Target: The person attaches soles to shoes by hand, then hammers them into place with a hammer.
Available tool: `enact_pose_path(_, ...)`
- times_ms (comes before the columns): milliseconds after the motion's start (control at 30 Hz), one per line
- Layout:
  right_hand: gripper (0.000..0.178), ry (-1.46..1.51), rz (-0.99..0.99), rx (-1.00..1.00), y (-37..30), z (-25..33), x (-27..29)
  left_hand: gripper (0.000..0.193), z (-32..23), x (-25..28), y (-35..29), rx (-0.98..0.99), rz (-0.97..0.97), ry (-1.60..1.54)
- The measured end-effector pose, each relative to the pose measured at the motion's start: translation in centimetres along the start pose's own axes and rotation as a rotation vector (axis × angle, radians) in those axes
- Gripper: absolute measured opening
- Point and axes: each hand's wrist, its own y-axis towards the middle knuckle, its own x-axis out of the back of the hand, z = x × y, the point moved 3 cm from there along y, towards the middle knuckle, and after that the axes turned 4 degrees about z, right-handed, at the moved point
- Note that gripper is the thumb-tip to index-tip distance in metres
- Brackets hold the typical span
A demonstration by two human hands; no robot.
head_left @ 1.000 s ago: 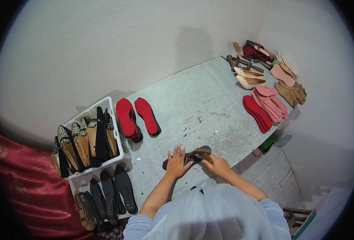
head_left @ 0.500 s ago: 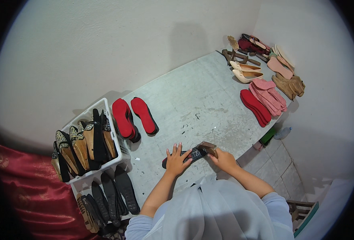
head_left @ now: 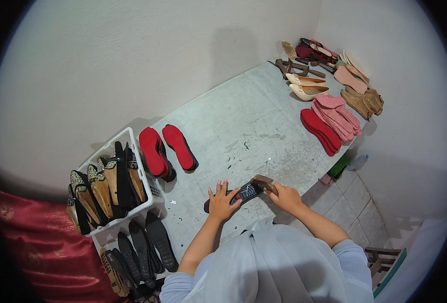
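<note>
A black shoe sole [head_left: 248,192] with pale lines on its upper side lies near the front edge of the table. My left hand [head_left: 222,203] rests flat across its left part, fingers spread, hiding some of it. My right hand [head_left: 287,197] is closed round the handle of a brown, worn hammer [head_left: 262,180]. The hammer's head is over the right end of the sole; whether it touches is unclear. Dark scraps are scattered on the tabletop [head_left: 203,121] beyond my hands.
Left: red-topped soles [head_left: 179,146], a white basket [head_left: 150,194] of decorated shoes on lasts, and black soles [head_left: 161,241]. Right: red insoles [head_left: 318,132], pink pieces [head_left: 337,116], cream shoes [head_left: 309,92], brown shoes [head_left: 362,102] and tools [head_left: 304,68]. A plastic bottle [head_left: 358,162] is beyond the table's edge.
The hammer's head has shifted slightly and tilted over the sole's right end. My left hand keeps its place on the sole. The whole view has turned slightly.
</note>
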Motion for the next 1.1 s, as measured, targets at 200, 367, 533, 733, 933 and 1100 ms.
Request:
enact_pose_path(200, 0.036, 0.103, -0.124, -0.013, -1.1, -2.1, -0.5, 0.055, -0.9, 1.1, 0.2, 0.004, -0.004, -0.026)
enact_pose_path(367, 0.037, 0.135, -0.118, -0.013, -1.9, -1.8, 0.4, 0.06, -0.7, 0.5, 0.0, 0.028, -0.012, -0.026)
enact_pose_path(533, 0.036, 0.085, -0.033, -0.024, -2.0, -2.0, 0.7, 0.059, -0.8, 0.7, 0.2, 0.043, -0.006, -0.024)
enact_pose_path(733, 0.027, 0.048, -0.035, -0.012, -2.9, -3.0, 0.1, 0.06, -0.8, 0.6, 0.1, 0.036, -0.008, -0.044)
enact_pose_path(933, 0.018, 0.029, 0.056, 0.007, -2.5, -3.1, -1.4, 0.06, -0.8, 0.6, 0.4, 0.031, -0.018, -0.04)
enact_pose_path(1100, 0.017, 0.063, 0.127, -0.009, -1.8, -1.1, -0.5, 0.061, -0.5, 0.5, 0.3, 0.04, -0.011, -0.047)
